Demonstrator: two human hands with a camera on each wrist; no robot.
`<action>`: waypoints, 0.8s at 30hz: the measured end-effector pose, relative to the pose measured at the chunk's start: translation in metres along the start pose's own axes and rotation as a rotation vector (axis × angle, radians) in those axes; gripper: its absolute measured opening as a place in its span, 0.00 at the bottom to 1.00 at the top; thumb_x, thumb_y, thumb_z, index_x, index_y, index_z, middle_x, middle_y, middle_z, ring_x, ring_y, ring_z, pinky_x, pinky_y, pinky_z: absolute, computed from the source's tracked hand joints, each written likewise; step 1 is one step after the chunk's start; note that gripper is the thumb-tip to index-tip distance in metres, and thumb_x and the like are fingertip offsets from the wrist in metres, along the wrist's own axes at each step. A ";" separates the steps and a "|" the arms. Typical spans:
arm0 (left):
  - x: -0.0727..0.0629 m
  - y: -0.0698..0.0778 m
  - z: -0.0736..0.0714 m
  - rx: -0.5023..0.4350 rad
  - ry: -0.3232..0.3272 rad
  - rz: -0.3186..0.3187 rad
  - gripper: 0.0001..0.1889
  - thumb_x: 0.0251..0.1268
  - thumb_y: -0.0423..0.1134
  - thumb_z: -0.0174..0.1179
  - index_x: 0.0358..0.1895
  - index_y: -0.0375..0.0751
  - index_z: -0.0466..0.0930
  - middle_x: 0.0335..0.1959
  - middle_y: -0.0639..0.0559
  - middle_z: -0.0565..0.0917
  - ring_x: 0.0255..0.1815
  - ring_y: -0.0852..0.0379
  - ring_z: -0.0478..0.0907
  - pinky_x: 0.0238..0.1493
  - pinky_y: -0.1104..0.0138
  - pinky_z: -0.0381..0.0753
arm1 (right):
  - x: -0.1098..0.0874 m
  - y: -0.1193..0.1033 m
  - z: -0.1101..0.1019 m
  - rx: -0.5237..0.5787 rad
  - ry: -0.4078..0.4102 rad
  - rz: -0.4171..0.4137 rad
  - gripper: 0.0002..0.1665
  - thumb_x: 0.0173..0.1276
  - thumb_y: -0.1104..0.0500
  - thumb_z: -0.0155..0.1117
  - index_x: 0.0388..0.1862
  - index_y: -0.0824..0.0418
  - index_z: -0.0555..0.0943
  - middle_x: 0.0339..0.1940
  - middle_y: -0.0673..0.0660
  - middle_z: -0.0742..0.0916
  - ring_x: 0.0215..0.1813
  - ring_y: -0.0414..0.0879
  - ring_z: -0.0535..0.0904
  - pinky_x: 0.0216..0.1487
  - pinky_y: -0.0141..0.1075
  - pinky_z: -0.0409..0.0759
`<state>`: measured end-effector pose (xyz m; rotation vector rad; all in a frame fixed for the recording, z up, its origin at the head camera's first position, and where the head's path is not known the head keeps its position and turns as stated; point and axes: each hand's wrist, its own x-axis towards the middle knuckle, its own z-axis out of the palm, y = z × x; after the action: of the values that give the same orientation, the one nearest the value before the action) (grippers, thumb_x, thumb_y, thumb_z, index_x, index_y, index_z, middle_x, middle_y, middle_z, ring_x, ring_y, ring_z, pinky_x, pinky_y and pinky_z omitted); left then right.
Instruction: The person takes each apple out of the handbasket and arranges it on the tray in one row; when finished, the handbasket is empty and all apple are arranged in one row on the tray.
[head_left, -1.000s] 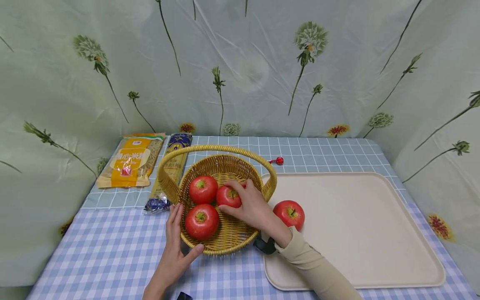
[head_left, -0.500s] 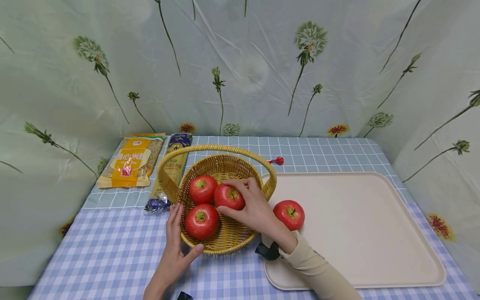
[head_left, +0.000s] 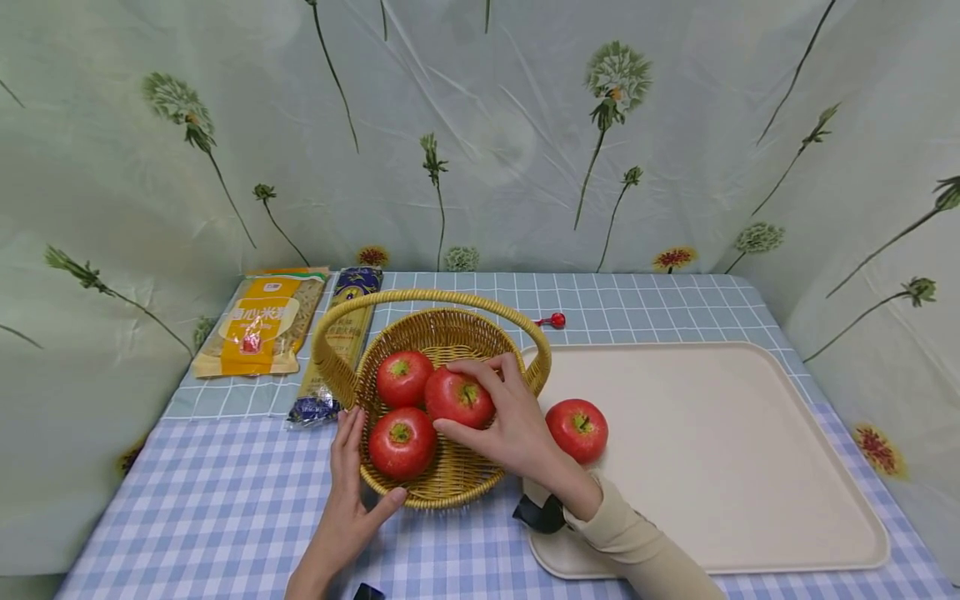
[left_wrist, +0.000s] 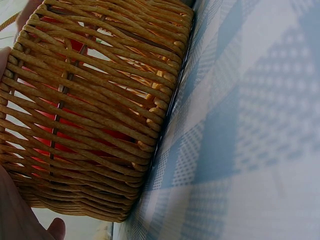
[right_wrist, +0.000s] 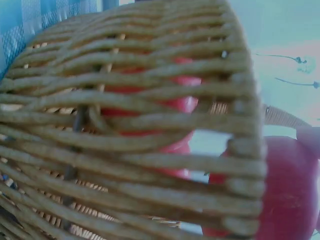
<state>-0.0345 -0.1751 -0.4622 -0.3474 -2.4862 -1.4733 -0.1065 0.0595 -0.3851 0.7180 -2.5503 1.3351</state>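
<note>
In the head view, a wicker basket with an arched handle stands left of centre on the table. Two red apples lie inside it on the left. My right hand grips a third red apple between thumb and fingers, within the basket opening. The right wrist view has that apple at rim height, partly behind the weave. My left hand rests against the basket's left side and front rim, fingers extended and thumb spread. Another red apple sits on the beige tray.
The tray fills the table's right side, close to the basket. Behind the basket's left are a yellow-labelled food bag and a long spaghetti packet. A small red round-ended item lies behind the basket. A floral curtain hangs at the back.
The apple in my right hand has risen from the basket floor and looks larger, its stem end facing slightly right. My left hand and the basket stay put.
</note>
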 end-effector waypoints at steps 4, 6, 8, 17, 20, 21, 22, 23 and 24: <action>-0.001 -0.001 -0.001 0.000 -0.008 -0.011 0.54 0.50 0.36 0.69 0.77 0.46 0.40 0.76 0.52 0.38 0.74 0.45 0.25 0.59 0.29 0.42 | -0.004 -0.004 -0.003 0.037 0.032 -0.047 0.35 0.53 0.39 0.71 0.61 0.37 0.72 0.50 0.48 0.70 0.51 0.40 0.70 0.44 0.39 0.78; 0.000 -0.001 -0.001 0.003 -0.014 -0.024 0.54 0.50 0.36 0.68 0.77 0.47 0.40 0.76 0.53 0.38 0.74 0.45 0.25 0.59 0.30 0.42 | -0.006 -0.006 -0.005 0.059 0.044 -0.071 0.35 0.53 0.40 0.71 0.61 0.38 0.72 0.50 0.49 0.70 0.51 0.41 0.70 0.44 0.39 0.78; 0.000 -0.001 -0.001 0.002 -0.015 -0.031 0.54 0.50 0.36 0.69 0.77 0.47 0.40 0.76 0.54 0.38 0.74 0.47 0.25 0.59 0.29 0.43 | -0.009 -0.008 -0.008 0.073 0.054 -0.092 0.35 0.53 0.41 0.72 0.61 0.39 0.72 0.50 0.50 0.70 0.51 0.42 0.71 0.44 0.40 0.79; 0.000 -0.002 0.000 -0.010 -0.002 -0.023 0.55 0.48 0.35 0.69 0.77 0.47 0.41 0.76 0.53 0.39 0.74 0.48 0.25 0.58 0.29 0.43 | -0.023 -0.015 -0.017 0.146 0.059 -0.124 0.34 0.52 0.46 0.74 0.60 0.43 0.74 0.50 0.50 0.71 0.53 0.45 0.71 0.43 0.40 0.80; 0.000 -0.001 0.000 -0.011 -0.002 -0.023 0.55 0.48 0.36 0.69 0.77 0.47 0.41 0.76 0.52 0.38 0.74 0.48 0.25 0.59 0.29 0.43 | -0.028 -0.015 -0.022 0.164 0.067 -0.133 0.35 0.51 0.48 0.75 0.60 0.45 0.74 0.51 0.51 0.71 0.55 0.46 0.70 0.43 0.41 0.80; 0.000 -0.001 0.000 -0.011 -0.002 -0.023 0.55 0.47 0.36 0.70 0.77 0.47 0.41 0.76 0.52 0.38 0.74 0.49 0.25 0.59 0.29 0.43 | -0.029 -0.016 -0.023 0.163 0.071 -0.134 0.36 0.51 0.48 0.76 0.60 0.46 0.74 0.51 0.51 0.71 0.55 0.46 0.70 0.43 0.41 0.80; 0.000 -0.001 0.000 -0.013 -0.002 -0.021 0.55 0.47 0.36 0.70 0.77 0.47 0.41 0.76 0.52 0.38 0.74 0.49 0.25 0.59 0.29 0.43 | -0.031 -0.016 -0.025 0.163 0.075 -0.135 0.36 0.50 0.49 0.76 0.60 0.46 0.74 0.51 0.51 0.71 0.55 0.46 0.69 0.43 0.41 0.80; 0.000 -0.001 0.000 -0.014 -0.001 -0.019 0.55 0.47 0.36 0.70 0.77 0.47 0.41 0.76 0.52 0.38 0.74 0.49 0.25 0.59 0.29 0.42 | -0.033 -0.016 -0.027 0.166 0.079 -0.134 0.36 0.50 0.49 0.76 0.59 0.46 0.75 0.51 0.51 0.72 0.55 0.46 0.69 0.44 0.41 0.80; 0.000 -0.001 0.000 -0.015 -0.002 -0.017 0.55 0.47 0.36 0.70 0.77 0.47 0.41 0.76 0.53 0.38 0.74 0.49 0.25 0.59 0.30 0.42 | -0.034 -0.016 -0.029 0.164 0.087 -0.134 0.36 0.49 0.49 0.77 0.59 0.47 0.75 0.51 0.51 0.72 0.55 0.46 0.69 0.44 0.42 0.80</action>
<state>-0.0349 -0.1755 -0.4630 -0.3313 -2.4870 -1.4996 -0.0708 0.0863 -0.3693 0.8247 -2.3019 1.5081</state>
